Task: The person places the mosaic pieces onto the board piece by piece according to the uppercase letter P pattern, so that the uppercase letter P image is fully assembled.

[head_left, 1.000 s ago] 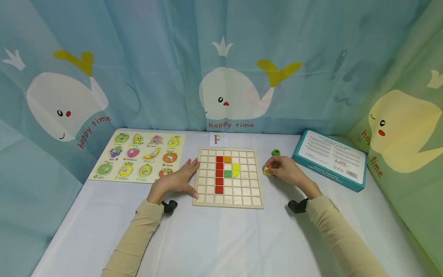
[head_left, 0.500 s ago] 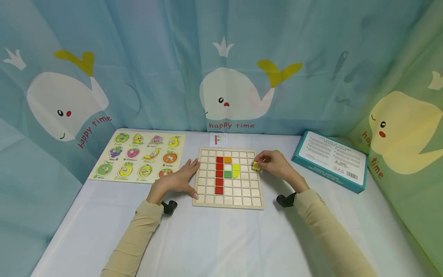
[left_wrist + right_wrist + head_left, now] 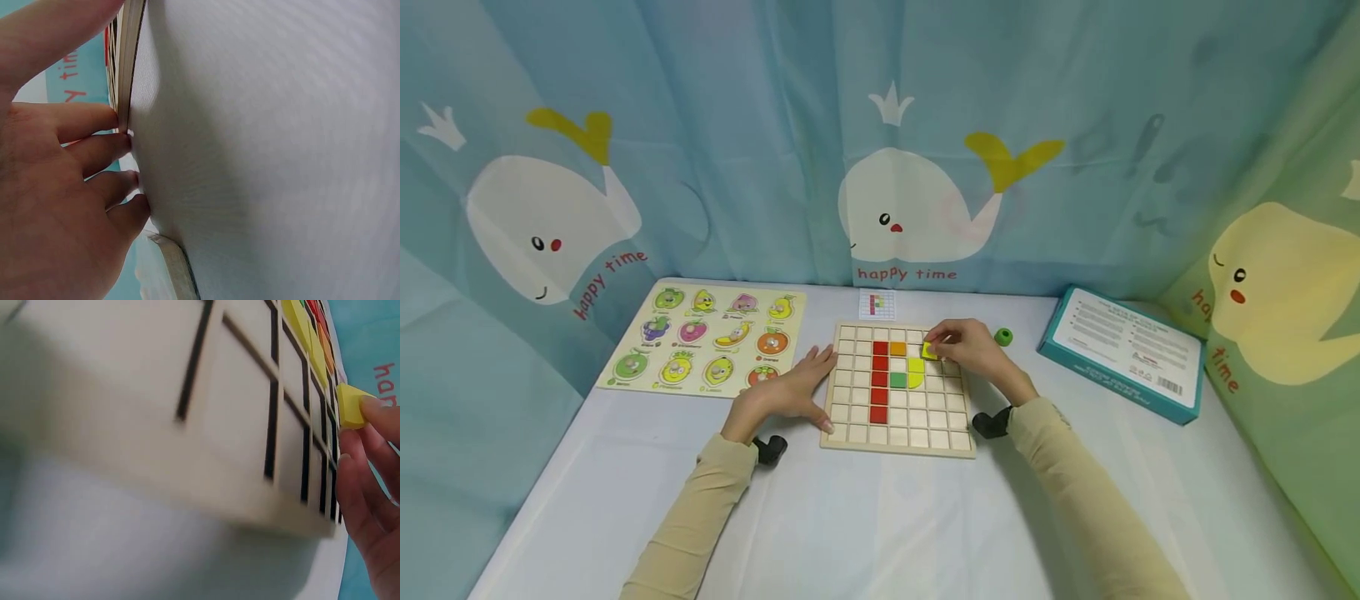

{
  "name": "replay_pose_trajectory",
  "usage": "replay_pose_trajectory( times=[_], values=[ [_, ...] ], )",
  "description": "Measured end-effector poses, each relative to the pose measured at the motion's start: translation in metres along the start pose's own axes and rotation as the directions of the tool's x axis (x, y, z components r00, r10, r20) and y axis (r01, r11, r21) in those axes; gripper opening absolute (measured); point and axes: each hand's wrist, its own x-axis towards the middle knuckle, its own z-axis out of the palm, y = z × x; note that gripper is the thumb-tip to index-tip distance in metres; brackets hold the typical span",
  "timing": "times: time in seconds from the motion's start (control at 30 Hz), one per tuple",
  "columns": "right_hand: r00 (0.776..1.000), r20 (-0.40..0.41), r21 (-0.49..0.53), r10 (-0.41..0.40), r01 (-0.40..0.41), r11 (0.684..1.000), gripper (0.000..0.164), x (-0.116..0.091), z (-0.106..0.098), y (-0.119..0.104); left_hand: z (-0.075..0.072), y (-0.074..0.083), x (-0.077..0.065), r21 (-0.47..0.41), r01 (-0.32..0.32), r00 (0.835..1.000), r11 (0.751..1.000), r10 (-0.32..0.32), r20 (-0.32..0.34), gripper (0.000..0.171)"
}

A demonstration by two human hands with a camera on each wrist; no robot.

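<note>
Part of the yellow block [image 3: 930, 351] is covered by the fingers of the right hand [image 3: 967, 347] in the head view, so its full shape cannot be made out. The grid board [image 3: 237, 425] is blurred and cropped at the frame's edges in the right wrist view. Only a thin edge of it is seen past the left hand [image 3: 56, 206], itself cut off at the left. Print on the small pattern card [image 3: 877, 304] and the teal box [image 3: 1123, 354] is too small to be read.

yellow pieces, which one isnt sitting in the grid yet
The yellow piece pinched in the right hand, held over the top right of the grid board. The other yellow piece lies set in its cells beside the green tile.
</note>
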Motion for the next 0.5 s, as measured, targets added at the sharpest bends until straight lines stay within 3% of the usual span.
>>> replay_pose_trajectory(
  times=[0.5],
  values=[
    [0.999,0.010,-0.049,-0.046,0.047,0.998,0.013,0.010,0.015,-0.004,0.003,0.001,0.002,-0.007,-0.020,1.000,1.000,0.020,0.008,0.119]
  ],
)
